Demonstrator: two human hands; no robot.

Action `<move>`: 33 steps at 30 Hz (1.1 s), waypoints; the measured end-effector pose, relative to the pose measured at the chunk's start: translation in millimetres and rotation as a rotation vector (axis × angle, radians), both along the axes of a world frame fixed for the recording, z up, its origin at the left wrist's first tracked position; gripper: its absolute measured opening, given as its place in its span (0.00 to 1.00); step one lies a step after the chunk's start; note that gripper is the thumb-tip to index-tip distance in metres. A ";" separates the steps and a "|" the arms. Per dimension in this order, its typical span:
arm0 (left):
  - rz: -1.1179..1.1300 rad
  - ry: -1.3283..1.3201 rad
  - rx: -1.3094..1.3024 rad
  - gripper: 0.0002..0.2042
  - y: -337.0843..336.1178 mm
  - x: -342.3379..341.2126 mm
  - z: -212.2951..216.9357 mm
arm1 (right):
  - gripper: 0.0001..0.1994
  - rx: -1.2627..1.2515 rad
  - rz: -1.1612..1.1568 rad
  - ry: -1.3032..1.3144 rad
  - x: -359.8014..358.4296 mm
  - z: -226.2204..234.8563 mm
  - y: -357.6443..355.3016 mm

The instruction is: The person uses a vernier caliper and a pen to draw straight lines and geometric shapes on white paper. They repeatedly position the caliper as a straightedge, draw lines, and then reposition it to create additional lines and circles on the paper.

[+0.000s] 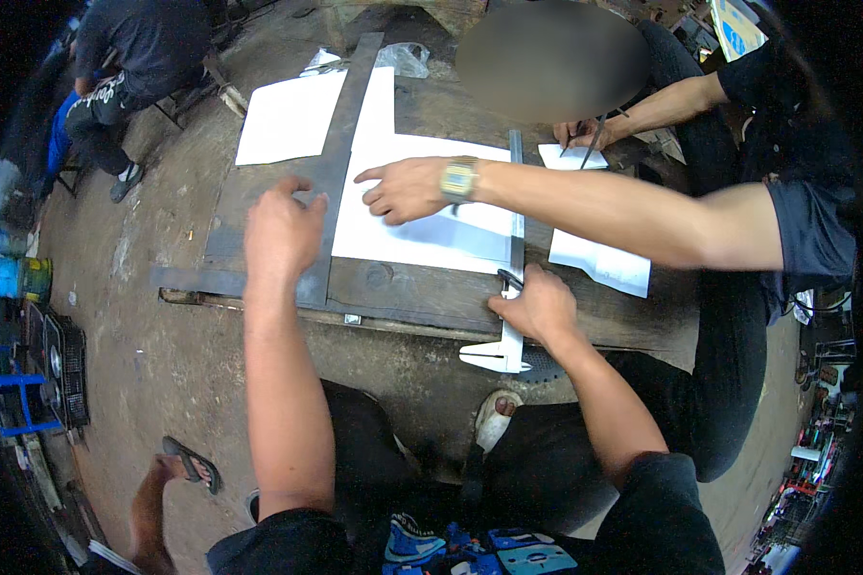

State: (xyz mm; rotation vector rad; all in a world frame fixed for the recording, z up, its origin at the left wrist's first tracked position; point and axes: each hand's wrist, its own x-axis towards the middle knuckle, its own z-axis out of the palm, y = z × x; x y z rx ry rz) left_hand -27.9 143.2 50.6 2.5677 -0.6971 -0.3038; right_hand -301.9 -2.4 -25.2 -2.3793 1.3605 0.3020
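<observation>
Steel square [339, 163] and vernier caliper [517, 244] flanking white sheets [431, 235] on wooden surface [431, 297]

At the far left, a person in dark clothes [139, 57] is sitting well apart from the work. Below, blue jugs [8, 278], a black crate [62, 369] and a blue rack [14, 398] are standing along the side, and a foot in a dark flip-flop [197, 467] is resting on the floor [144, 316].

On the left part of the surface, a separate white page [291, 120] is lying beside the square's long blade, while the short arm is running leftward along the near edge. The left hand [283, 235] is curving over that corner, just beside the blade; its grip is showing a narrow gap between thumb and fingers, with nothing visible inside. Whether it is touching the steel, I cannot tell.

In the middle, the white sheets are overlapping to the right of the blade, with a clear plastic bag [408, 59] lying beyond them. A co-worker's hand [403, 189], wearing a gold-coloured wristwatch [458, 179], is pointing leftward above them.

Along their right edge, the caliper is lying lengthwise, its jaws projecting past the near edge. The right hand [539, 307] is closing its grip around a black pen [511, 279], its thumb lying over the caliper's beam.

Farther right, a creased paper [599, 268] is lying near the caliper, and another hand [594, 132] is bending over a small slip [556, 155].
</observation>
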 end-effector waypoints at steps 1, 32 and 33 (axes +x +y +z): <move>0.026 0.033 -0.048 0.19 -1.7 -3.5 -5.0 | 0.35 -0.022 0.003 -0.010 0.2 0.5 0.5; -0.639 -0.071 0.364 0.30 -43.8 -82.2 -55.8 | 0.08 1.016 -0.386 -1.117 -50.0 73.5 21.1; -0.634 -0.065 0.385 0.30 -43.1 -86.0 -55.4 | 0.09 0.982 -0.361 -1.125 -48.8 74.1 21.5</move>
